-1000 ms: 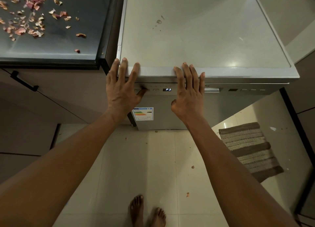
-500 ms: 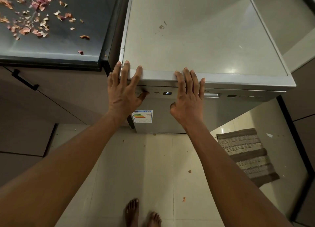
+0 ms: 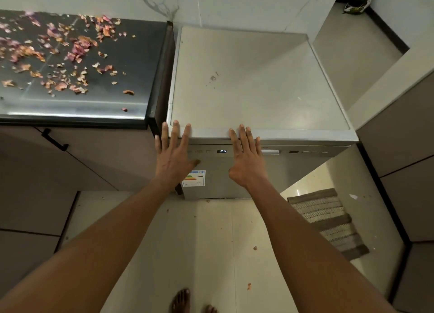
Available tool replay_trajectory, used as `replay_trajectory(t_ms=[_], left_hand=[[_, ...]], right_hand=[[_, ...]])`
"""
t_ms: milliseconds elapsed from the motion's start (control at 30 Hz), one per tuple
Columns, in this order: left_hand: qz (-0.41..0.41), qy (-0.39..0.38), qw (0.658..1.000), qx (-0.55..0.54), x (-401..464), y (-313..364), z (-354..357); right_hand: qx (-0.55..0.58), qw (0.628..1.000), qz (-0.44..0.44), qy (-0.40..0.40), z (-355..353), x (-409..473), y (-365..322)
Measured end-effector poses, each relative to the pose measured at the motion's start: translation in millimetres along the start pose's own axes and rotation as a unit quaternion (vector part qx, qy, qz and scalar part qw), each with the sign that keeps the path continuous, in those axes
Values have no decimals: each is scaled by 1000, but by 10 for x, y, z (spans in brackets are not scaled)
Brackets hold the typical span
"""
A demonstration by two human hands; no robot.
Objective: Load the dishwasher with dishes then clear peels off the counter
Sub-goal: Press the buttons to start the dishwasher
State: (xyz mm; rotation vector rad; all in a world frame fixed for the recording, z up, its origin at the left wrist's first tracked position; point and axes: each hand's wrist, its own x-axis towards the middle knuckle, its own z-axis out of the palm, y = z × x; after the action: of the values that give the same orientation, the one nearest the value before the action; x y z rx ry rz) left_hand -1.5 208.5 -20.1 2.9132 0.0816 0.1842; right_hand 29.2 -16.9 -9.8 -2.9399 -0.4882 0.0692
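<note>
The fingers point(image 3: 175, 134) of the left hand point(image 3: 172, 162) lie straight and spread, released, their tips over the front lip of the dishwasher point(image 3: 253, 82); the thumb points toward the control strip and grasps nothing. The fingers of the right hand point(image 3: 246, 157) are likewise straight and released, tips resting on the same front lip, thumb hanging free below. Whether either palm presses on the door cannot be told.

In the head view, the only one, the dishwasher stands closed just beside the dark counter point(image 3: 145, 54), its small display point(image 3: 221, 151) lit between the two hands. No dishes are in sight, so loading looks finished, and the peels point(image 3: 77, 52) remain the job: a loose scatter of pink and tan scraps across the left and middle of the counter, a few strays near its front edge.

They look dry, thin and very light. They are likely to crumble or skid on the glossy top, so a flat hand sweeping them into a pile should work better than pinching single bits.

The counter's front edge and its right edge by the dishwasher are open drops, and scraps already lie on the floor point(image 3: 211, 242). A striped mat point(image 3: 326, 221) lies to the right, well apart from the bare feet point(image 3: 180, 301), and the space above the counter is unobstructed.
</note>
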Motion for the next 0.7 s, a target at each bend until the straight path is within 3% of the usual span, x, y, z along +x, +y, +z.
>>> replay_trajectory(t_ms=[167, 433, 700], left_hand=[[47, -53, 997, 8, -603, 141, -264], [59, -60, 996, -12, -959, 287, -826], [55, -70, 994, -58, -1007, 248, -1514]], right_hand=[[12, 997, -18, -72, -263, -413, -90], [17, 997, 16, -69, -615, -1085, 28], [65, 996, 41, -41, -1036, -1497, -465]])
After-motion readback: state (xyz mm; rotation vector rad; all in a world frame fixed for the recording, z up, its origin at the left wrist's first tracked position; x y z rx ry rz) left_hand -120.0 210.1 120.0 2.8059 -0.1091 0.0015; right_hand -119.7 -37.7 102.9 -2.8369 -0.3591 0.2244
